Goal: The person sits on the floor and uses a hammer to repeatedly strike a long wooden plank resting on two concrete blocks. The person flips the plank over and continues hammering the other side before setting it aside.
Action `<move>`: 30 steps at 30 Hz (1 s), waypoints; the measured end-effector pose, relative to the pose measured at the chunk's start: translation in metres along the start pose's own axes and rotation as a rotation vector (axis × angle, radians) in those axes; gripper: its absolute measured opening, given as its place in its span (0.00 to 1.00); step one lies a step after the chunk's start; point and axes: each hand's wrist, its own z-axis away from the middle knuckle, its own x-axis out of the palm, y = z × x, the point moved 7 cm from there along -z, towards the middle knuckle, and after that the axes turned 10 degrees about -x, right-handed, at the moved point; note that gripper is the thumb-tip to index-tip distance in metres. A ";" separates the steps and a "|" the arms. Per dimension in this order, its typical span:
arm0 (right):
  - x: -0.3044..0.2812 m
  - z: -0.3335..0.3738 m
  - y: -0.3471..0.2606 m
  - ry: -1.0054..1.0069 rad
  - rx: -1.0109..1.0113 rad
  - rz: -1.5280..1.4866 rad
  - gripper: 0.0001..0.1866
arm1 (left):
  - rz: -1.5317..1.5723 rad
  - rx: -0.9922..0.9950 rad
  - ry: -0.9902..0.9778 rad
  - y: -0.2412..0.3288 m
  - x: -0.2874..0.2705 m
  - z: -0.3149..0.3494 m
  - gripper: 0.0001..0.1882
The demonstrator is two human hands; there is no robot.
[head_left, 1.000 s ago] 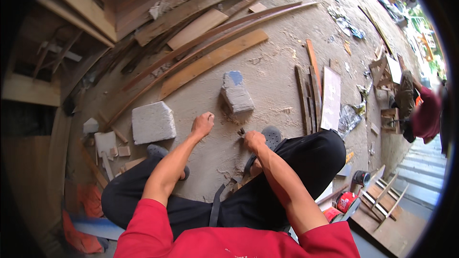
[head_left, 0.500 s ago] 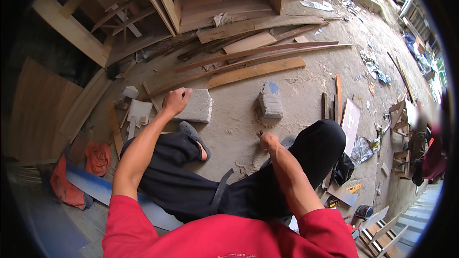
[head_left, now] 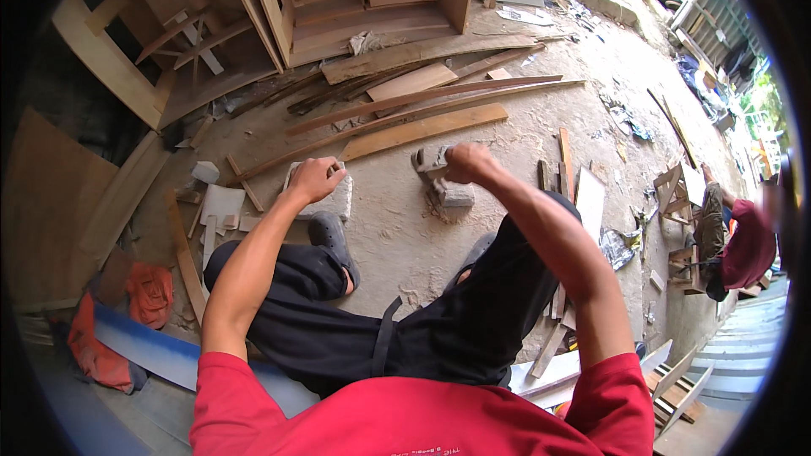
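My left hand (head_left: 318, 179) is closed, fingertips pinched together, over a pale concrete block (head_left: 340, 204) on the ground; a small dark bit shows at the fingers, too small to name. My right hand (head_left: 470, 162) is wrapped around what looks like a hammer (head_left: 420, 165), its grey head pointing left. Hand and hammer are above a second, smaller concrete block (head_left: 457, 196) and hide much of it. Whether the hammer touches that block, I cannot tell.
Long wooden planks (head_left: 431, 128) lie beyond the blocks, before an unfinished wooden cabinet (head_left: 372, 29). Wood scraps (head_left: 221, 203) lie at left, near an orange cloth (head_left: 150, 295). Another person (head_left: 748, 245) is at far right beside small wooden frames (head_left: 680, 190).
My right hand has risen from beside my knee to over the smaller block, bringing the hammer into sight. My left hand stays closed at the larger block. The whole view has shifted slightly.
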 end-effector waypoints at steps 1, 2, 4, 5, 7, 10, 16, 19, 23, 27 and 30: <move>-0.011 0.001 0.010 -0.019 0.023 0.029 0.16 | -0.020 0.016 -0.030 0.007 0.002 0.000 0.18; -0.015 0.001 0.026 -0.012 0.042 -0.001 0.15 | -0.024 0.049 -0.067 0.017 0.003 -0.003 0.18; -0.019 0.002 0.054 0.052 0.032 0.047 0.15 | -0.033 0.109 -0.144 0.031 0.008 -0.010 0.19; -0.016 0.003 0.067 0.054 0.053 0.039 0.15 | -0.015 0.126 -0.170 0.037 0.006 -0.013 0.19; -0.006 0.008 0.093 0.052 0.084 0.060 0.16 | 0.043 0.111 -0.194 0.041 0.009 -0.021 0.20; 0.020 0.005 0.118 -0.055 0.104 0.047 0.14 | -0.073 0.071 -0.256 0.026 0.023 -0.042 0.22; 0.059 -0.011 0.149 -0.279 0.100 0.108 0.16 | -0.166 0.100 -0.472 0.041 0.071 -0.079 0.27; 0.067 -0.015 0.149 -0.296 0.078 0.046 0.20 | -0.184 0.138 -0.532 0.058 0.089 -0.097 0.28; 0.079 -0.017 0.152 -0.234 0.046 -0.029 0.16 | -0.165 0.214 -0.564 0.080 0.109 -0.124 0.28; 0.073 -0.015 0.148 -0.227 0.048 -0.103 0.12 | -0.193 0.277 -0.619 0.098 0.127 -0.143 0.28; 0.071 -0.012 0.147 -0.233 0.103 -0.153 0.12 | -0.233 0.282 -0.701 0.105 0.146 -0.153 0.27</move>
